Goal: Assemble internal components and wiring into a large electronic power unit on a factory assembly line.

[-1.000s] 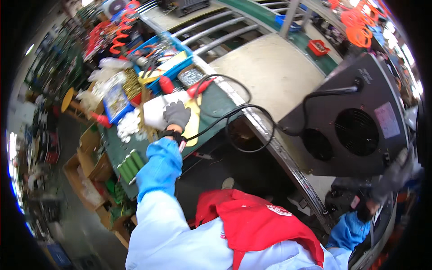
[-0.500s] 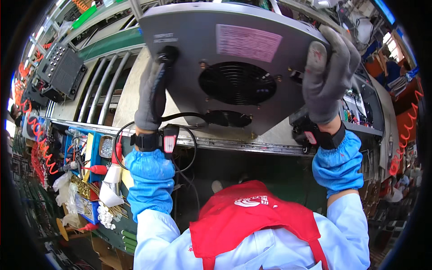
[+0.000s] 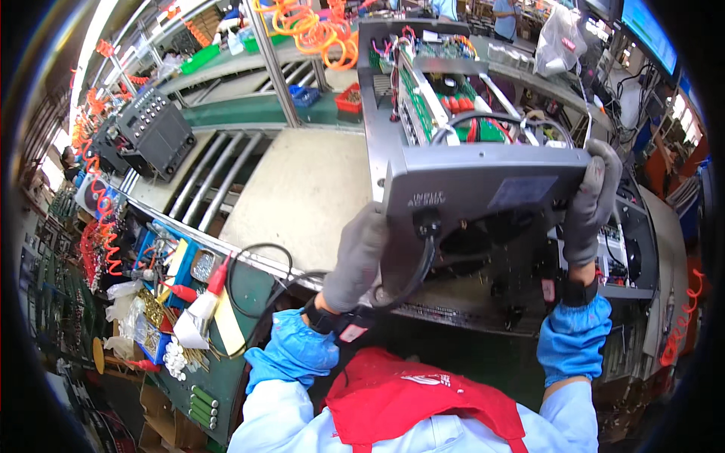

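A grey metal machine (image 3: 468, 177) stands on the workbench in front of me, its back panel toward me. Its top is uncovered, showing green circuit boards (image 3: 411, 90), white straps and bundled wires. My gloved left hand (image 3: 359, 253) grips the left edge of the panel, and its fingertips are partly hidden. Round the upper right corner, my gloved right hand (image 3: 595, 200) holds the same machine. A black power cable (image 3: 424, 275) runs from a plug low on the panel and passes by my left wrist. Dark fan grilles lie in shadow on the panel.
Metal rollers (image 3: 219, 177) and a pale board (image 3: 294, 189) lie to the left. Nearer are a blue parts tray (image 3: 162, 249), red-capped bottles (image 3: 219, 278) and small parts. Another opened machine (image 3: 638, 241) stands at the right. Orange coiled hoses (image 3: 317, 34) hang at the back.
The machine has turned and tilted; its open top now shows and it sits further right. My left hand has moved right and down to its left edge. The view has shifted too.
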`<action>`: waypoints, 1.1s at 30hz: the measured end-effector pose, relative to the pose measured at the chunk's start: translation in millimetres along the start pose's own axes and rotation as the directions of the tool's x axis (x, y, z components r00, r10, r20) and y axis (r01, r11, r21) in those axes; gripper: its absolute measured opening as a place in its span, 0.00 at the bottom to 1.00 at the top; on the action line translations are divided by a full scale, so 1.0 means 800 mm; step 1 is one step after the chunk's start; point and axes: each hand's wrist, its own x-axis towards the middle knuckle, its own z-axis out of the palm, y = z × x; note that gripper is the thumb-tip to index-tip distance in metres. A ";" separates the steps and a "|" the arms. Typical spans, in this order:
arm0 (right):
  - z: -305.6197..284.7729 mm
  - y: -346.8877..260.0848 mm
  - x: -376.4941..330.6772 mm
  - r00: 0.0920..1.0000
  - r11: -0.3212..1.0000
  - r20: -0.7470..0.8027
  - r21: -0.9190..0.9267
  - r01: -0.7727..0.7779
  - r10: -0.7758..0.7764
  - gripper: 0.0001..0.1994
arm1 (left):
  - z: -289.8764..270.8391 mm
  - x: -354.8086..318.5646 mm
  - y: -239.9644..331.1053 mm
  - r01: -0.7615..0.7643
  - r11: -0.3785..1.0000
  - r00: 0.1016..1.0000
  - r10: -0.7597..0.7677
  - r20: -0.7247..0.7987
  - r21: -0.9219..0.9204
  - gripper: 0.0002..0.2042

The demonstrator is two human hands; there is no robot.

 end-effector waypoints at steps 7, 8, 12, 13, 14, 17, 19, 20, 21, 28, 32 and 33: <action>0.003 0.002 -0.006 0.999 0.998 -0.021 -0.059 0.030 -0.031 0.20 | -0.098 0.218 0.023 -0.147 0.932 0.984 0.106 0.140 0.331 0.24; 0.002 0.000 -0.008 0.999 0.999 -0.044 -0.035 -0.010 0.008 0.19 | -0.120 0.267 0.008 -0.265 0.850 0.958 0.181 0.221 0.456 0.26; 0.008 -0.039 -0.015 0.973 0.962 -0.045 -0.145 -0.231 0.227 0.21 | -0.173 0.420 -0.015 -0.160 0.632 0.987 0.087 0.135 0.759 0.34; 0.008 -0.052 -0.017 0.957 0.933 -0.065 -0.213 -0.291 0.283 0.22 | -0.170 0.447 -0.014 -0.121 0.504 0.992 0.101 0.080 0.855 0.37; 0.003 -0.070 -0.018 0.954 0.924 -0.023 -0.241 -0.296 0.300 0.23 | -0.193 0.480 -0.033 -0.124 0.563 0.986 0.165 0.037 0.817 0.44; 0.016 -0.132 -0.042 0.871 0.832 -0.071 -0.266 -0.486 0.486 0.23 | -0.179 0.533 -0.035 -0.102 0.494 0.992 0.120 0.049 0.863 0.43; 0.024 -0.197 -0.065 0.754 0.718 -0.040 -0.279 -0.638 0.655 0.23 | -0.178 0.580 -0.058 -0.155 0.677 0.981 0.190 0.032 0.720 0.36; 0.025 -0.227 -0.093 0.631 0.627 0.000 -0.113 -0.771 0.776 0.24 | -0.190 0.607 -0.069 -0.132 0.701 0.987 0.156 0.030 0.700 0.31; 0.027 -0.256 -0.114 0.494 0.492 0.054 0.051 -0.869 0.868 0.24 | -0.188 0.625 -0.068 -0.088 0.648 0.992 0.128 0.006 0.757 0.26; 0.101 -0.303 -0.106 0.423 0.425 0.054 -0.046 -0.904 0.904 0.28 | -0.208 0.637 -0.089 -0.249 0.539 0.948 0.306 0.088 0.805 0.21; 0.084 -0.295 -0.120 0.543 0.542 0.002 -0.070 -0.838 0.840 0.30 | -0.220 0.601 -0.079 -0.286 0.533 0.927 0.363 0.089 0.796 0.21; 0.075 -0.294 -0.120 0.564 0.560 -0.009 -0.110 -0.821 0.825 0.30 | -0.222 0.587 -0.075 -0.261 0.549 0.944 0.317 0.091 0.794 0.22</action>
